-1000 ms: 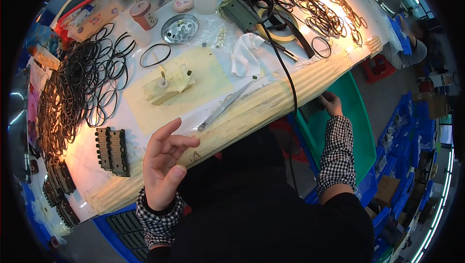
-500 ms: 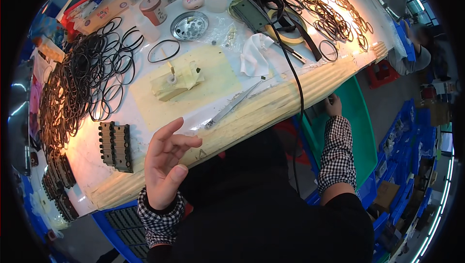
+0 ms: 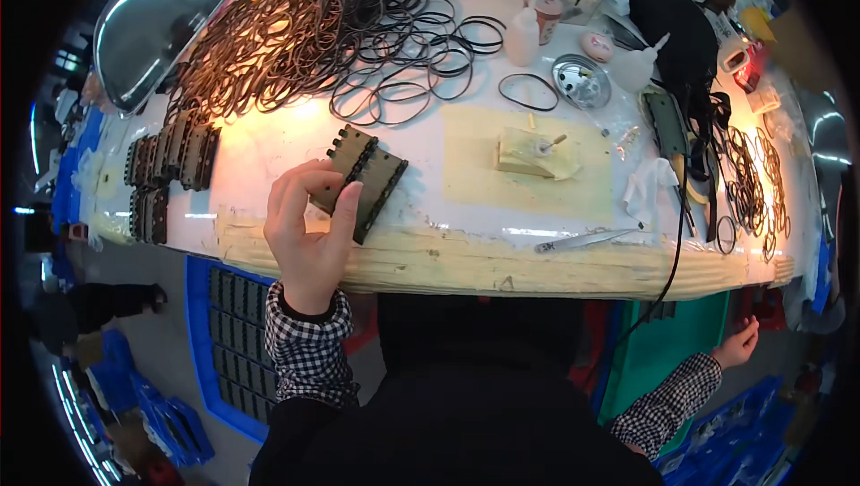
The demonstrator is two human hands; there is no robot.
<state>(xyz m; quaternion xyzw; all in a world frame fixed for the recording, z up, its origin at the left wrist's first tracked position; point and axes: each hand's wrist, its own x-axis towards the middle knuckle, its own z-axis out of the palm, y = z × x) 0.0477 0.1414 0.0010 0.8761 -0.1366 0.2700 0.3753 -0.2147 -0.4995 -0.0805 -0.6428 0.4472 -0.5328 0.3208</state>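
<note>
My left hand [image 3: 309,240] is at the table's front edge, fingers curved and thumb apart. Its thumb and fingertips overlap the near left side of two ridged olive-green plastic parts [image 3: 376,183] lying side by side; I see no grip on them. My right hand [image 3: 738,344] is low at the right, beyond the side of a green bin [image 3: 667,352]. Its fingers are partly stretched, and nothing shows in them. On the table to the right, a block wrapped in cream tape [image 3: 528,154] has a small stick on top. Tweezers [image 3: 587,240] lie near the padded edge [image 3: 502,271].
Black rubber rings [image 3: 313,47] pile up at the back left. More olive parts [image 3: 170,159] stand at the far left. A metal dish [image 3: 580,81] and a squeeze bottle [image 3: 638,65] are at the back. A black cable [image 3: 667,284] hangs over the edge. Below left sits a blue crate [image 3: 202,343].
The view has swung to the left. My left hand has come to the two olive parts. My right hand has moved out of the green bin to its right side.
</note>
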